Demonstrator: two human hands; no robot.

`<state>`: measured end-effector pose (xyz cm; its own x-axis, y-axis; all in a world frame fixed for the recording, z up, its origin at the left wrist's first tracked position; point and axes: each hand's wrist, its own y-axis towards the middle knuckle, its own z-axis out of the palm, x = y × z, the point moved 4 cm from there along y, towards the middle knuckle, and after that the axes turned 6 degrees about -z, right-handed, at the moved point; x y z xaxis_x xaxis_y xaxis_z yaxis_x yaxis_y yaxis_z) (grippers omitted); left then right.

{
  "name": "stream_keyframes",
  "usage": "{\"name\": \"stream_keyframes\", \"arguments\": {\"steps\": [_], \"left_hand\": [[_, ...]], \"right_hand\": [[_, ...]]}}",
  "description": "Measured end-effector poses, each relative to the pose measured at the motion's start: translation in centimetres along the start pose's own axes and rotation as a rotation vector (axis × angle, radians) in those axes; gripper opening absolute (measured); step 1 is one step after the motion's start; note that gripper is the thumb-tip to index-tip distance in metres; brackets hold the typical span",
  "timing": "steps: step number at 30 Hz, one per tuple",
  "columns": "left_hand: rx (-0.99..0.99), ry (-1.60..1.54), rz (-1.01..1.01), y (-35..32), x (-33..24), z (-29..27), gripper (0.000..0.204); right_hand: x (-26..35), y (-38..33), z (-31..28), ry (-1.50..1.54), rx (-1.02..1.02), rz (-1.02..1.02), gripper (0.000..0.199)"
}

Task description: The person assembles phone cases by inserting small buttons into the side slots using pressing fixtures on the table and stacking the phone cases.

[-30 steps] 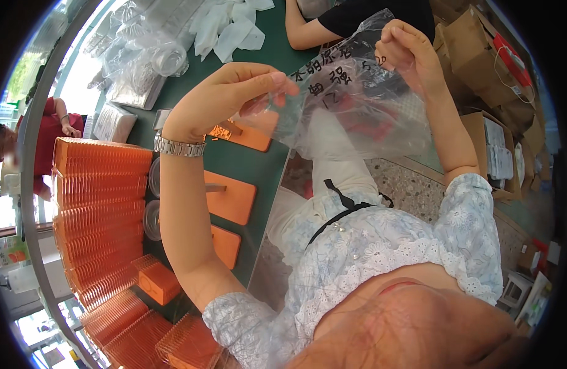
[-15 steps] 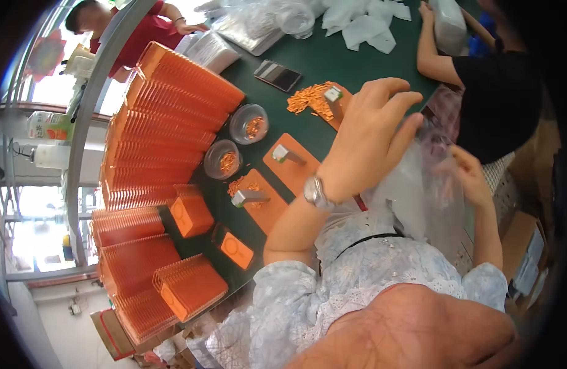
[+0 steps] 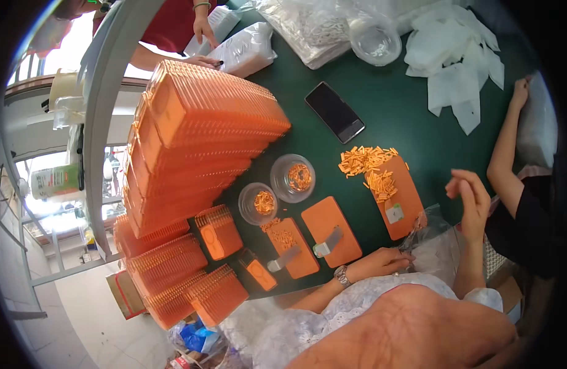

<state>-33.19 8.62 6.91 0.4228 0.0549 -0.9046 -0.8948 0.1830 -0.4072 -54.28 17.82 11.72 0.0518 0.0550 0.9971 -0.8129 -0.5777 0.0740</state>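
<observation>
My left hand (image 3: 382, 263), with a metal-band watch at the wrist, is low by the table's near edge. Its fingers are closed on the edge of a clear plastic bag (image 3: 442, 249) near my lap. Beyond the bag, my right hand (image 3: 471, 200) is raised with loosely bent fingers apart and nothing visible in them. The closest board to it is an orange one (image 3: 409, 212), partly covered by small orange strips (image 3: 366, 161). Two more orange boards (image 3: 342, 224) (image 3: 305, 261) lie to the left, each with a grey metal piece on it.
Tall stacks of orange cases (image 3: 200, 141) fill the left side. Two clear tubs (image 3: 276, 178) (image 3: 249, 215) hold orange bits. A phone (image 3: 334, 112) lies farther back, near white sheets (image 3: 452, 61) and plastic packs (image 3: 308, 31). Co-workers' hands (image 3: 203, 34) (image 3: 520, 92) are at the far and right sides.
My left hand has come down from above the boards to the bag by my lap. My right hand has risen away from the bag. The view has shifted, showing more of the table.
</observation>
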Motion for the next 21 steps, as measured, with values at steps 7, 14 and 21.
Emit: {"name": "stream_keyframes", "arguments": {"steps": [7, 14, 21], "left_hand": [[-0.475, 0.190, -0.337, -3.0, 1.2, -0.5, 0.024], [-0.632, 0.126, -0.312, -1.3, 6.0, -0.6, 0.035], [-0.654, -0.002, -0.366, -1.0, 6.9, -1.5, 0.035]], "right_hand": [[6.0, 23.6, 20.4, -0.270, 0.438, -0.520, 0.028], [-2.2, 37.0, 40.8, -0.787, 0.665, -0.583, 0.036], [-6.3, 40.4, 46.7, -0.960, 0.499, -0.690, 0.036]]}}
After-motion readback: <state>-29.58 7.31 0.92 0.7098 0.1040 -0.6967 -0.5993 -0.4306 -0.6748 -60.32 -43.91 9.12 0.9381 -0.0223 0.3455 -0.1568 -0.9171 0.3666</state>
